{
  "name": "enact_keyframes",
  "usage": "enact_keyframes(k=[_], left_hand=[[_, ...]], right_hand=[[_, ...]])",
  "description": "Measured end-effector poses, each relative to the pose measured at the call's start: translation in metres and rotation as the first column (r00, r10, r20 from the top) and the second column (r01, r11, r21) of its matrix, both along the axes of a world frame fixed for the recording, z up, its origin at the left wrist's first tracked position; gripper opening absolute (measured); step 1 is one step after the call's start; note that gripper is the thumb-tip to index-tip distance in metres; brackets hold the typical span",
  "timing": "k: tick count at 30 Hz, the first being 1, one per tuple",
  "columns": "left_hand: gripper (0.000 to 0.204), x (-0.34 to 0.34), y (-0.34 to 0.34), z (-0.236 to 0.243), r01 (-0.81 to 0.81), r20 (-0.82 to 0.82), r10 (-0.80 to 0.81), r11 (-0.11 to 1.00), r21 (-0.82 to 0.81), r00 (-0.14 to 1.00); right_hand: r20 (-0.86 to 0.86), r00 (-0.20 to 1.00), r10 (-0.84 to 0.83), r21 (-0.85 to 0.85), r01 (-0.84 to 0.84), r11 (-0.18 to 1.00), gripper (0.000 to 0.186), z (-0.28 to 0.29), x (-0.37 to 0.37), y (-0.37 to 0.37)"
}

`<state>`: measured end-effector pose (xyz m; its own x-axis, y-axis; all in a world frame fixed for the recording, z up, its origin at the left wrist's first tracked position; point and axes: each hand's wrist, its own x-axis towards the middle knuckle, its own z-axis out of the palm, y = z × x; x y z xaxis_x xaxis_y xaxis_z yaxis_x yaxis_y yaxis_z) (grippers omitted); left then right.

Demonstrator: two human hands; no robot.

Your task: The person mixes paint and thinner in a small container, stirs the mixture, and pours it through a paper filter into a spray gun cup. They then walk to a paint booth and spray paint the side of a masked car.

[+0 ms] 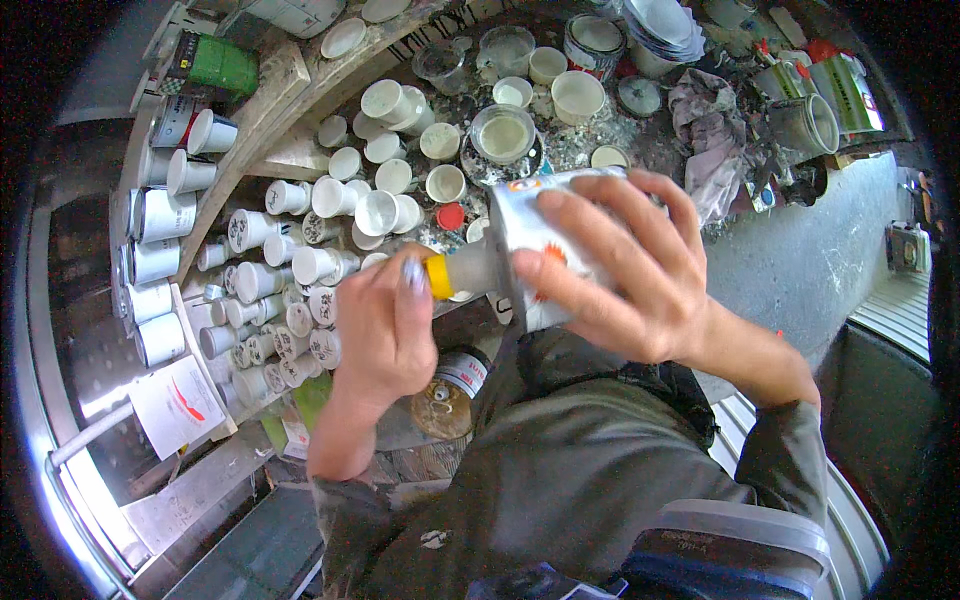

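Observation:
My right hand (625, 270) is wrapped over a white can (522, 222) with orange marks on its label, tilted sideways above the worktop's near edge. A grey translucent neck (468, 268) points left out of the can's end. My left hand (385, 335) is closed at the tip of that neck, thumb and fingers on a yellow cap (438, 277). Part of the cap is hidden by the fingers. Whether the cap is loose or seated I cannot tell. Below the hands stands a round container with a brownish top (443, 405).
Many white cups (376, 212) crowd the worktop and shelf on the left, with a red lid (450, 216) among them. Farther back are a tub on a scale-like round plate (503, 134), a crumpled rag (705, 130) and green-and-white cans (845, 92). Labelled tins (165, 215) line the left.

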<state>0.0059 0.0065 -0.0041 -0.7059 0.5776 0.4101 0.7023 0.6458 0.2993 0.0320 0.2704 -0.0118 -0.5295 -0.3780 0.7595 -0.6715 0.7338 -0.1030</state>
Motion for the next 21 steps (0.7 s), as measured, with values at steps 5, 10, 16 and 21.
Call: enact_keyframes(k=[5, 10, 16, 21], left_hand=[[0.030, -0.011, 0.025, -0.012, -0.122, -0.160, 0.161, 0.966, 0.228, 0.974], [0.031, -0.033, -0.001, 0.009, 0.327, -0.236, -0.315, 0.945, 0.009, 0.919], [0.031, -0.022, 0.018, 0.011, -0.173, 0.209, 0.185, 0.982, -0.075, 0.960], [0.030, -0.035, 0.011, 0.020, 0.272, -0.152, -0.265, 0.962, 0.027, 0.952]], right_hand=[[0.161, 0.986, 0.046, -0.091, -0.031, 0.995, 0.063, 0.009, 0.003, -0.003], [0.722, 0.306, 0.620, -0.637, -0.053, 0.769, 0.095, 0.008, -0.002, 0.004], [0.173, 0.982, 0.077, -0.067, -0.066, 0.996, 0.085, 0.003, -0.006, -0.007], [0.679, 0.346, 0.648, -0.671, -0.065, 0.738, 0.095, 0.001, -0.016, 0.010]])
